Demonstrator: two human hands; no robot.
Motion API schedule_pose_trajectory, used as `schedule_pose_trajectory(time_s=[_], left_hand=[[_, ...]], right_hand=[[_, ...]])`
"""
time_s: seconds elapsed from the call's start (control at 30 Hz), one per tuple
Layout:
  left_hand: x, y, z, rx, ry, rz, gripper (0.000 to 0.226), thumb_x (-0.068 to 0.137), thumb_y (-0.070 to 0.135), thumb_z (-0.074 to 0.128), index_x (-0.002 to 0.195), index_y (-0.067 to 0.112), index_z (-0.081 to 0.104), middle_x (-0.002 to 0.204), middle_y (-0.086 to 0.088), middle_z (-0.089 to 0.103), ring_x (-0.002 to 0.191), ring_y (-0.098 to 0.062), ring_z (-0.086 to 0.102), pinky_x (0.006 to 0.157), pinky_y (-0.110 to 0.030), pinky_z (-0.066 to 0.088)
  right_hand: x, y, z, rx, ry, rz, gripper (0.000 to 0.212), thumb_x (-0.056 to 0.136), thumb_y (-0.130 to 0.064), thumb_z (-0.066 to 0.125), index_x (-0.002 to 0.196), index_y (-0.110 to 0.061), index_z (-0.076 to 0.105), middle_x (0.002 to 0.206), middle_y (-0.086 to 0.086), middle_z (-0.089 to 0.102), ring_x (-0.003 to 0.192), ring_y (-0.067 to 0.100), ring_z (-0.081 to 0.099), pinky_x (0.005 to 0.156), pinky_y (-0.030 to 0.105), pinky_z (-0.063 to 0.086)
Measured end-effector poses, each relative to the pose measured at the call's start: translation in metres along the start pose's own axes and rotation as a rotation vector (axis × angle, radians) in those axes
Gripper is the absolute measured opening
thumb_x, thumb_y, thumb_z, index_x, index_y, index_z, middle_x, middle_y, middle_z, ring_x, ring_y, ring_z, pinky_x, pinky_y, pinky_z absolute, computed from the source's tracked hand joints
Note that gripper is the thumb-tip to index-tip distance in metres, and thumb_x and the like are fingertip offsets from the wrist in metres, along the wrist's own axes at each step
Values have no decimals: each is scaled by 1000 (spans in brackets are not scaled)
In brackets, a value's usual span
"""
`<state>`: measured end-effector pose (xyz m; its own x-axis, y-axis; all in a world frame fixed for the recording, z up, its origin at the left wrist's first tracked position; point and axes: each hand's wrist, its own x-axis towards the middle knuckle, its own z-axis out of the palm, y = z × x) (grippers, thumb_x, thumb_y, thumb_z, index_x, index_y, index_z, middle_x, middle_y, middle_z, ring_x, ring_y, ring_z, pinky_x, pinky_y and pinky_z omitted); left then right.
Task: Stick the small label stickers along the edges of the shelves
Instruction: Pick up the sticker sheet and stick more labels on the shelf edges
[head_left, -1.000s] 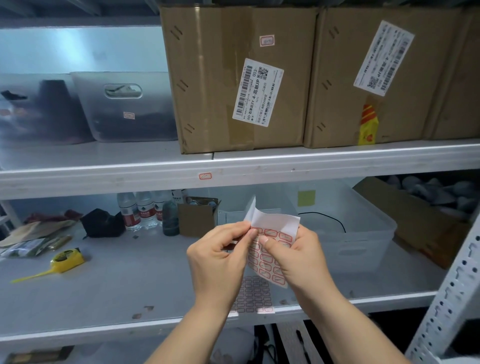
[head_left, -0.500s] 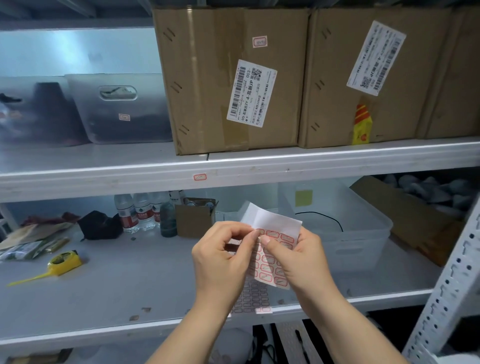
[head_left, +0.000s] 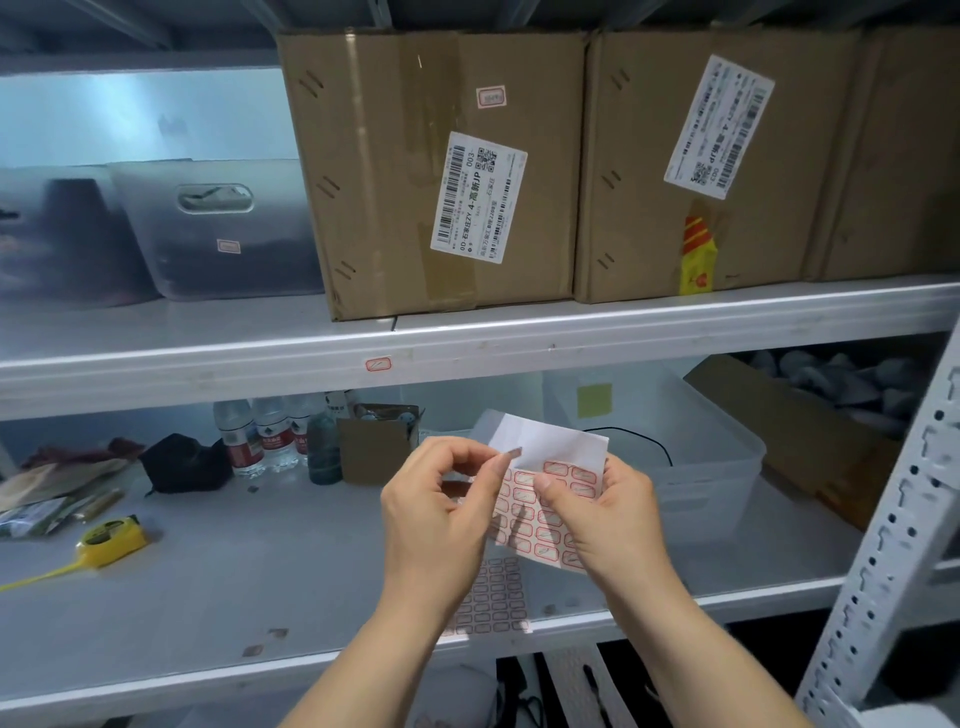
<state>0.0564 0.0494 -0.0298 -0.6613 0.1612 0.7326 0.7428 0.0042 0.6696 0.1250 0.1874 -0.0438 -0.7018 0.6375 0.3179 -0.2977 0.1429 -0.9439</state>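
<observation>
Now left hand (head_left: 441, 514) pinches a small sticker (head_left: 511, 453) between curled thumb and forefinger, just above the label sheet (head_left: 550, 499); right hand (head_left: 613, 514) grips that sheet, thumb on front, over lower shelf (head_left: 260, 561). One sticker (head_left: 377, 364) sits on upper shelf edge (head_left: 571, 348).

1. 2 brown cardboard boxes (head_left: 436, 171) with white barcode labels, above the hands.
2. Yellow tape measure (head_left: 106, 540), far left.
3. Clear plastic water bottles (head_left: 260, 436), upper left.
4. Translucent plastic bin (head_left: 696, 467), right.
</observation>
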Motion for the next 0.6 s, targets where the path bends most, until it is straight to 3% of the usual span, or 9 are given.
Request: schedule_pose_trajectory(time_s=[0.17,0.37,0.6], left_hand=[[28,7,0,4,19,16,6,87,34,76,85,33,70,83,8,70,73,-16,66,66,-40,55],[61,9,8,92,84,57,10,88,28,79,84,32,71,65,14,52,61,-5,50,60,-22,42],[67,0,20,109,99,54,9,85,31,82,82,32,74,57,14,44,56,-4,44,57,-22,38]], right_hand=[[0,3,-7,-4,-5,63,21,86,3,76,93,-17,79,88,5,82,85,28,80,81,58,63],[0,3,-11,-18,-30,72,23,87,5,74,91,-17,78,86,3,82,85,26,80,77,49,65],[4,6,-18,-19,-50,64,34,86,3,76,84,-31,80,86,0,83,83,20,80,79,47,64]])
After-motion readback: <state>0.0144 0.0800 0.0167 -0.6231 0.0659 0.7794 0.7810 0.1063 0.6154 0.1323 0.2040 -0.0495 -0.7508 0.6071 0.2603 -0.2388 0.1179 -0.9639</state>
